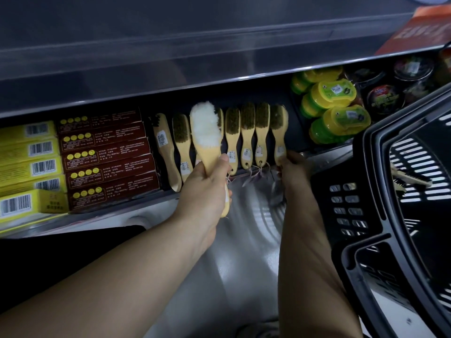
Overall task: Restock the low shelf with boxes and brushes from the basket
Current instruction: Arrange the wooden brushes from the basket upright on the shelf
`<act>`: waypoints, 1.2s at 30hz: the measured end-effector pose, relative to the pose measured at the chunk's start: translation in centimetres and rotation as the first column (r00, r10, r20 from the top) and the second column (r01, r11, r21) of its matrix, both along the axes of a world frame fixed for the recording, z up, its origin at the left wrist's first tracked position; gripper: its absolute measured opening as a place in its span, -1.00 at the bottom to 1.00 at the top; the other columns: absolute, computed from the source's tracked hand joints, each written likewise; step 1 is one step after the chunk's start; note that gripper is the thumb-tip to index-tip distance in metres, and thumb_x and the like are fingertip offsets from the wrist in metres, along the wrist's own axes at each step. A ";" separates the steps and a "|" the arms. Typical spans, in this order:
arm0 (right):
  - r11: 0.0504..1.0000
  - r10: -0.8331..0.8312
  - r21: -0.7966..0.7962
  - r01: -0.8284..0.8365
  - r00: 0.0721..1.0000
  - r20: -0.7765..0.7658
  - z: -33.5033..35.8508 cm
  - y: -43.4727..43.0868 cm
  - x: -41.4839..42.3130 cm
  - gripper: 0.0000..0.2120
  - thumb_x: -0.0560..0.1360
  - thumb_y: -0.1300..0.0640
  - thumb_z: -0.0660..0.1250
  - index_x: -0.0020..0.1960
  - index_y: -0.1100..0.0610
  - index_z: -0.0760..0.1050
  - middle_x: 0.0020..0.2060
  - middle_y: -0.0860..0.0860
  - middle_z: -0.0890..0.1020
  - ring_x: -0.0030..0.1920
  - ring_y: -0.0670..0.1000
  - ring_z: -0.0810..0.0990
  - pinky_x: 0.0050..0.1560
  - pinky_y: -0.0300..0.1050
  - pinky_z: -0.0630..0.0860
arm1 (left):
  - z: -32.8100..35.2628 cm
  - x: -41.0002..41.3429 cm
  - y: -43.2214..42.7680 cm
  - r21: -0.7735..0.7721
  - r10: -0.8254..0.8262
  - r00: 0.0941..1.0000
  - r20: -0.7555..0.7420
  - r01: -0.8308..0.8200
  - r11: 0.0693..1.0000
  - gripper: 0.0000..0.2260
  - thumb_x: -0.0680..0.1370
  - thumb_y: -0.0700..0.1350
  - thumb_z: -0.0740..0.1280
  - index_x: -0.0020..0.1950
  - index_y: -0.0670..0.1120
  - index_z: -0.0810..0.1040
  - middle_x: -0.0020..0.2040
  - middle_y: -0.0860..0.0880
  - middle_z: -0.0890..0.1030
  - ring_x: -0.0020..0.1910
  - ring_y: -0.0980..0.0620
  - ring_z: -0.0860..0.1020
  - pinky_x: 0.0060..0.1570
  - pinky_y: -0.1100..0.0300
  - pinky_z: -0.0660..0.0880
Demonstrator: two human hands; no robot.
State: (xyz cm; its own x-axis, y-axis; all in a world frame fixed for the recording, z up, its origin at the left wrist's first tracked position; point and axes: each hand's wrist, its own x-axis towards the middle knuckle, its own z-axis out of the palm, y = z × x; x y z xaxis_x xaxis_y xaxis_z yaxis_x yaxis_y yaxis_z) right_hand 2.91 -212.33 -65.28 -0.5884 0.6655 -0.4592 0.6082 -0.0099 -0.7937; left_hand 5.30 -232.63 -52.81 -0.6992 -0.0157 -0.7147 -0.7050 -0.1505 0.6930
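Pale wood fills the left hand (207, 182), which grips the handle of a white-bristled brush (205, 128); its long axis runs away from the wrist, fluffy head pointing into the low shelf (324, 153). Just right of it, the right hand (292, 167) pinches the handle end of the rightmost brush (278, 128), lying head-inward. Further right sits the black basket (366, 147).

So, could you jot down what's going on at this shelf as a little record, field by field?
left hand: grips the white-bristled brush by its handle, in front of the brush row
right hand: holds the handle end of the rightmost shelf brush
shelf, left part: yellow boxes, then red-brown boxes
shelf, right part: green-yellow tubs
basket: black, at the right, one basket brush visible inside
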 end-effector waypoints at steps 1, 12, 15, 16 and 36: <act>1.000 0.016 0.019 -0.016 1.000 -0.003 -0.2 0.0 -0.2 -0.88 0.53 0.19 0.28 -0.10 0.02 0.55 -0.33 -0.06 0.60 -0.39 -0.11 0.51 -0.41 -0.30 0.41 | 0.0 0.0 0.0 -0.001 0.002 1.000 0.001 -0.002 1.000 -0.80 0.53 0.08 0.29 -0.09 -0.04 0.58 -0.52 0.15 0.46 -0.46 0.12 0.44 -0.39 0.24 0.42; 0.895 0.178 0.378 -0.236 0.967 0.182 -0.6 -0.5 -0.9 -0.74 0.53 0.31 0.21 0.16 0.18 0.56 0.11 0.17 0.60 0.03 0.11 0.58 -0.04 -0.30 0.53 | 0.6 -0.4 0.5 -0.017 0.012 1.000 0.005 -0.012 1.000 -0.80 0.58 -0.07 0.14 -0.11 0.04 0.54 -0.31 -0.01 0.44 -0.32 -0.01 0.42 -0.38 0.19 0.32; 0.863 0.218 0.450 -0.230 0.973 0.078 2.4 -3.0 0.2 -0.84 0.56 0.22 0.20 0.03 0.13 0.55 0.07 0.13 0.61 0.01 0.05 0.60 0.05 -0.20 0.52 | 0.4 -0.3 0.8 -0.005 -0.034 0.999 0.001 0.034 0.999 -0.84 0.61 -0.02 0.18 -0.12 0.10 0.50 -0.21 0.03 0.50 -0.19 -0.01 0.50 -0.25 0.06 0.49; 0.913 0.233 0.351 -0.208 0.972 -0.031 3.7 -4.4 0.6 -0.85 0.57 0.23 0.20 -0.03 0.12 0.54 0.01 0.09 0.62 -0.04 -0.01 0.60 0.01 -0.27 0.50 | 0.4 -0.4 0.8 -0.001 -0.039 0.999 -0.006 0.039 0.999 -0.83 0.61 -0.02 0.20 -0.14 0.13 0.51 -0.16 0.05 0.53 -0.10 -0.02 0.52 -0.14 0.00 0.53; 0.998 -0.059 -0.011 0.058 0.988 -0.141 3.0 -2.1 0.7 -0.87 0.54 0.19 0.25 0.03 0.06 0.54 -0.12 0.02 0.64 -0.14 -0.01 0.60 -0.20 -0.22 0.52 | 0.4 -0.9 0.2 -0.119 -0.046 0.999 -0.023 0.043 0.992 -0.83 0.55 -0.17 0.29 -0.16 0.05 0.61 -0.02 0.05 0.63 -0.06 0.14 0.51 0.06 0.21 0.44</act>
State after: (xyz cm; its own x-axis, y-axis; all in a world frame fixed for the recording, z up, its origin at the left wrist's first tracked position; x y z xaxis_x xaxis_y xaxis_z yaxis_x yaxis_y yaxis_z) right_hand 3.62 -214.43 -62.25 -0.6080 0.6973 -0.3795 0.4887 -0.0479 -0.8711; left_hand 4.41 -232.38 -52.41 -0.7190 -0.0675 -0.6917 -0.6911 -0.0348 0.7219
